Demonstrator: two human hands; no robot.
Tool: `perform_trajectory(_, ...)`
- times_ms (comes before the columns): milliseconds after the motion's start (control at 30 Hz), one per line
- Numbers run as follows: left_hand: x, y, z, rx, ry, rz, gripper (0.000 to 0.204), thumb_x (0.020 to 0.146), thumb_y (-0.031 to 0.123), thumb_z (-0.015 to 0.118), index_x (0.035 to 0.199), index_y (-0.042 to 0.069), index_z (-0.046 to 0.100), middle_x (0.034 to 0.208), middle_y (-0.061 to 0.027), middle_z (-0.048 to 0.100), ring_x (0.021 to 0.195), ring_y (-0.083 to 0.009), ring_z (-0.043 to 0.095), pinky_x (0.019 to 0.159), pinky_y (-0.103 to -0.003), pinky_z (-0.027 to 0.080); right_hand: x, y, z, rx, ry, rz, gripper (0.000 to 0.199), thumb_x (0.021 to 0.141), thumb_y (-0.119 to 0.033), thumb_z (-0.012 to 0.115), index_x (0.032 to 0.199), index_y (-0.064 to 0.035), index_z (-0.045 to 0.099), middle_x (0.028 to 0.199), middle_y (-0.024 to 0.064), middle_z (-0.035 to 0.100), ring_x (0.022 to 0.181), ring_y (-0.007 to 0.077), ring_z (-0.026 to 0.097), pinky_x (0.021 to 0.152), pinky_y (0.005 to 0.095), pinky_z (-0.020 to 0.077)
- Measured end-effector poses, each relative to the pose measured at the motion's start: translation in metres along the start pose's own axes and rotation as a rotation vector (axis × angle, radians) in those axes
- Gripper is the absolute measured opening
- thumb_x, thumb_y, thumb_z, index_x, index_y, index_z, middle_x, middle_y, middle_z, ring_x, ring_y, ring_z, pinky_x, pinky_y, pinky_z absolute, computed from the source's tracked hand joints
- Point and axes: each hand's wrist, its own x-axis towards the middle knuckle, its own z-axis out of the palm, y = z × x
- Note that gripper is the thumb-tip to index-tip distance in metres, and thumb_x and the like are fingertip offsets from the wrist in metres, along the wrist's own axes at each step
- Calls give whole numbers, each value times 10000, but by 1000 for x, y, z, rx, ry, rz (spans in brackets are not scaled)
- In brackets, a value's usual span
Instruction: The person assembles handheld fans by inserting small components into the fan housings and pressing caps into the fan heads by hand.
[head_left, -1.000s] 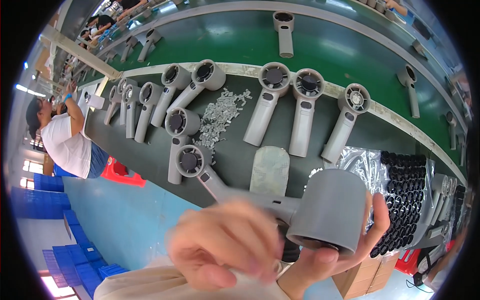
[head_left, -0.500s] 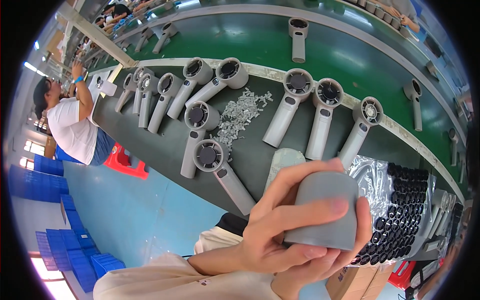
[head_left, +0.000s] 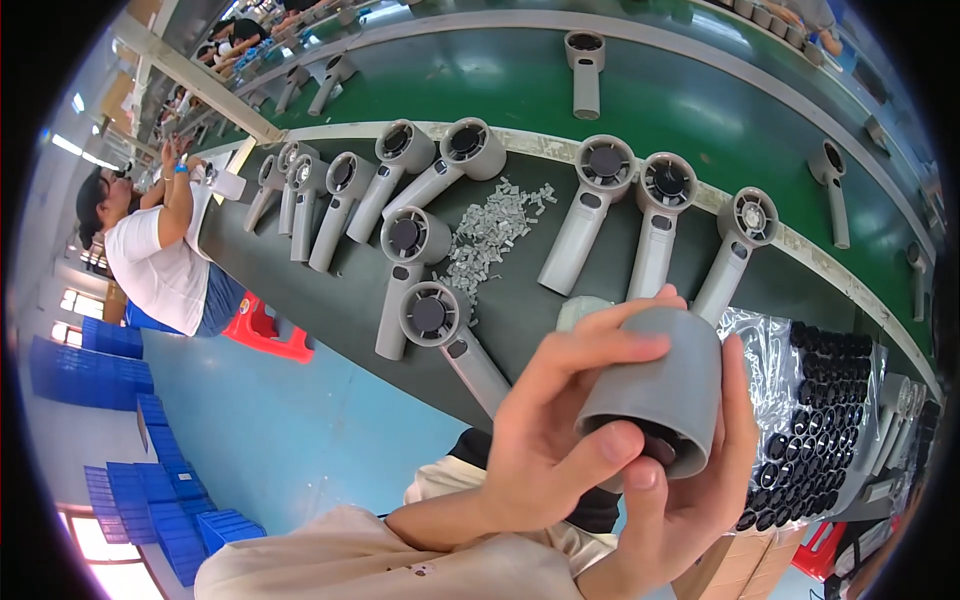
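Close to me, a grey cylindrical fan head [head_left: 660, 365] is held between both hands. Its open lower rim faces me, and a dark part shows inside. My left hand [head_left: 550, 425] wraps its left side, fingers across the top and thumb at the opening. From the right and below, my right hand [head_left: 700, 500] grips it, with its thumb also at the opening. Any handle on this piece is hidden. Beyond my left hand lies a grey handheld fan [head_left: 430, 312], and a pale rounded piece [head_left: 582, 312] is partly covered by my fingers.
Several more grey fans [head_left: 605, 165] lie along the dark bench [head_left: 350, 295], around a pile of small clear pieces [head_left: 495, 230]. Black rings [head_left: 800, 440] cover a plastic sheet at right. Behind runs a green conveyor [head_left: 480, 85] carrying fans. A co-worker [head_left: 165, 240] sits at left.
The fan head has tipped so its open end now faces me, showing the dark inside. Both thumbs have shifted to the opening. The co-worker's hands have moved slightly.
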Motion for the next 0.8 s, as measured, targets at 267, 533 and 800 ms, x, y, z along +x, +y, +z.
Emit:
perform_trajectory(267,20,8,-14,47,-172,-33,578,753,305,749,1151,36,427,1251,-410,374,1132,-398,500,866,-443,480,7,-34,8,-171,-37,75,729,743,-203,735,1312,85,381,1220,198,497,1031,250,563,846,327,465)
perform_trajectory(533,11,-11,-28,114,-228,65,405,773,178,714,1110,36,540,1206,-354,458,1045,-368,551,864,-429,477,12,-7,-14,-229,-230,28,612,756,-136,715,1264,79,451,1170,156,539,971,214,588,800,292,482)
perform_trajectory(800,35,32,-4,234,-82,-548,237,848,151,610,998,-32,597,1174,-150,528,933,-134,577,739,-243,458,25,-20,-25,-27,-112,412,412,876,-295,538,1110,44,548,904,146,630,572,155,605,393,219,465)
